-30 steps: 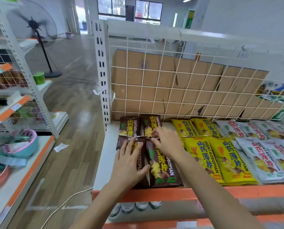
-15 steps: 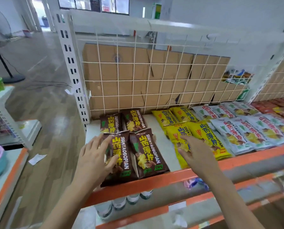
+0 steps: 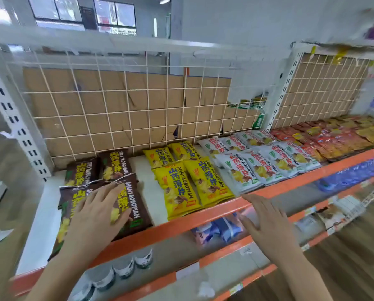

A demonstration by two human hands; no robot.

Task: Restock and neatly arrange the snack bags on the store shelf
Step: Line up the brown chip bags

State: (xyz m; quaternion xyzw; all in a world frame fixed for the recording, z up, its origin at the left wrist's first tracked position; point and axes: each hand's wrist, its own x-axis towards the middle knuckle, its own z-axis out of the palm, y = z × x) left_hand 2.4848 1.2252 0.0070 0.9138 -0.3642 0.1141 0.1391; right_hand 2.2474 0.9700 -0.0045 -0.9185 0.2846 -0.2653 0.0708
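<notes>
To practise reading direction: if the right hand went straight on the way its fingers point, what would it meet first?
Probably the orange rail: the open right hand points up and left at it, fingertips close. Depth is unclear; if the hand is above the rail, the yellow bag behind it comes first.

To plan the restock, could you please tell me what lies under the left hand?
The left hand rests flat on the two front brown snack bags; the parts beneath the palm are hidden.
</notes>
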